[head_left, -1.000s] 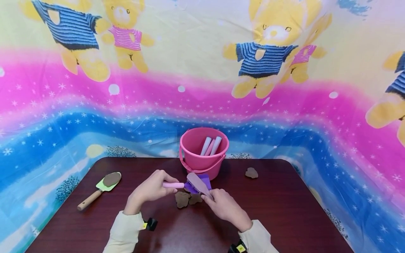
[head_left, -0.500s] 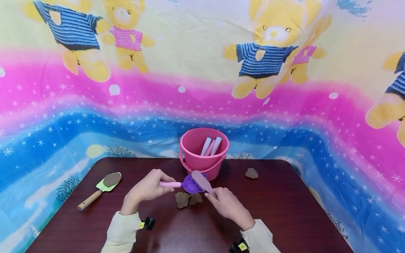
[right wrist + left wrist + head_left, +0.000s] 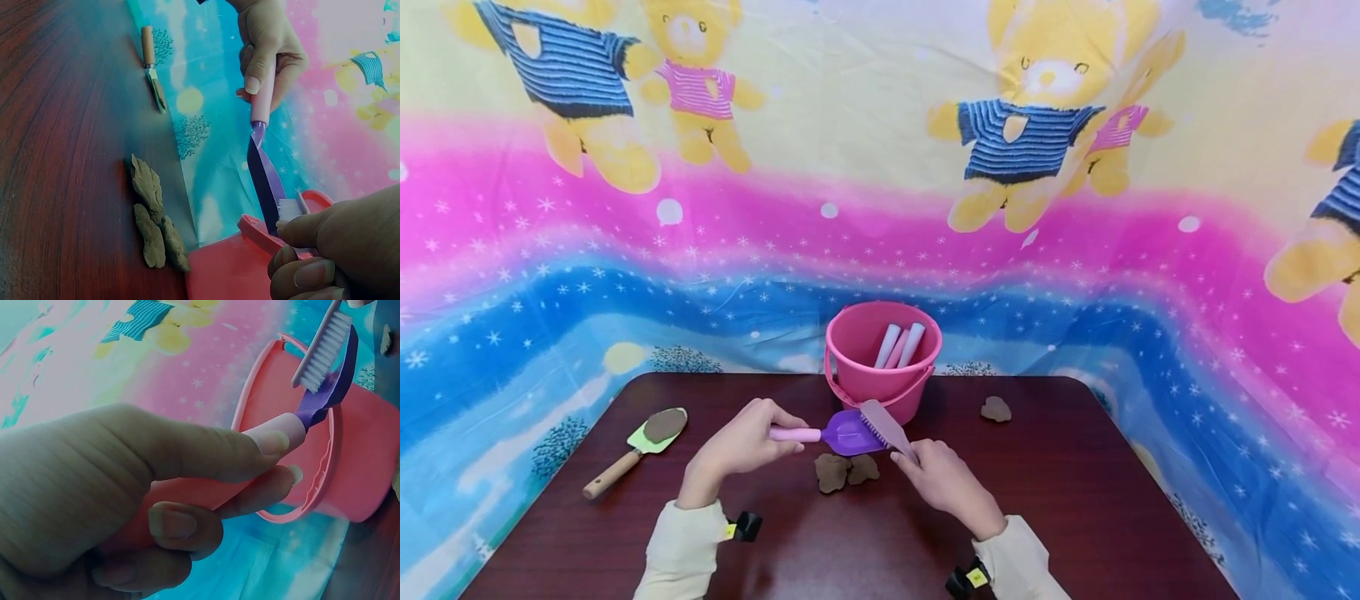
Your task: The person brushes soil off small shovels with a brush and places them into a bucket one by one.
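Observation:
My left hand (image 3: pixel 747 443) grips the pink handle of a small purple toy shovel (image 3: pixel 852 432), its blade held above the table. In my right hand (image 3: pixel 946 479) is a pale mauve brush (image 3: pixel 889 429), pinched near its lower end between thumb and fingers. White bristles (image 3: pixel 327 353) touch or nearly touch the blade's inner face in the left wrist view. Brown clay-like lumps (image 3: pixel 832 472) lie on the table just below the shovel. Behind it stands a pink bucket (image 3: pixel 877 375), with several light handles (image 3: pixel 901 347) leaning inside.
A green trowel (image 3: pixel 643 442) with a wooden handle lies at the table's left, a brown lump (image 3: pixel 666 425) on its blade. Another brown lump (image 3: pixel 996 409) sits at the back right. A printed cloth (image 3: pixel 880 208) surrounds the dark red-brown table (image 3: pixel 1075 500).
My left hand has drawn the shovel a little to the left, and more of its blade shows. The brush has shifted slightly right toward the blade's tip.

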A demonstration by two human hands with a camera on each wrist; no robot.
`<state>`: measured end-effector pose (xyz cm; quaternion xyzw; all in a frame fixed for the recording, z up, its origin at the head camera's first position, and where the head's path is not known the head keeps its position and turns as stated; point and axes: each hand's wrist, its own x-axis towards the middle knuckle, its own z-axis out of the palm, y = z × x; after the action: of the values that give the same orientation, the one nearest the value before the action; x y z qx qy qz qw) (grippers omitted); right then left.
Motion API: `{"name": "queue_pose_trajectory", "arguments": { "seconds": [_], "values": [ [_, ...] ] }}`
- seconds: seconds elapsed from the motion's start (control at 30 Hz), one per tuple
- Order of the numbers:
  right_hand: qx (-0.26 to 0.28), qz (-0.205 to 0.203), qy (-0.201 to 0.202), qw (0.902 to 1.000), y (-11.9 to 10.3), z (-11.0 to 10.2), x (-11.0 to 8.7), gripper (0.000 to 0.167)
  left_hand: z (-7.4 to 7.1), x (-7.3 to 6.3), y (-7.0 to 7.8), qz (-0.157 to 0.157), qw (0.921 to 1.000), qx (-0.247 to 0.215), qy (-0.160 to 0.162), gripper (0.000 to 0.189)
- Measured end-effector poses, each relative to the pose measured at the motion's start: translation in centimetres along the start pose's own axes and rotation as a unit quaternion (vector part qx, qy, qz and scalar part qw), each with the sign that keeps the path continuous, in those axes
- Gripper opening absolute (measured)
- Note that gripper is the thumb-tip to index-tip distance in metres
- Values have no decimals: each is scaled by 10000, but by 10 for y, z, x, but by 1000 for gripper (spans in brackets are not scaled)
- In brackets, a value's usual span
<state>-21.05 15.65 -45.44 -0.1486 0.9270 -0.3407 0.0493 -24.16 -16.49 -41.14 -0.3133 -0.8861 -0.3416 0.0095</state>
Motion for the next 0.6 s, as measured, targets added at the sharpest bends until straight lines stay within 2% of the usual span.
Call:
{"name": "queue_pose_trajectory", "arguments": {
  "seconds": [0.1,0.37,0.6],
  "values": [
    [50,84,2,10000,0,-1,0,33,-2,-1,-1,37,10000,5,16,21],
    [-323,207,240,9990,3,-5,-1,32,-8,-4,-3,-121,9999,-51,-12,23],
    [-205,305,238,9990,4,-6,-1,30,-8,-5,-5,-86,9999,-64,-51,24]
  ]
}}
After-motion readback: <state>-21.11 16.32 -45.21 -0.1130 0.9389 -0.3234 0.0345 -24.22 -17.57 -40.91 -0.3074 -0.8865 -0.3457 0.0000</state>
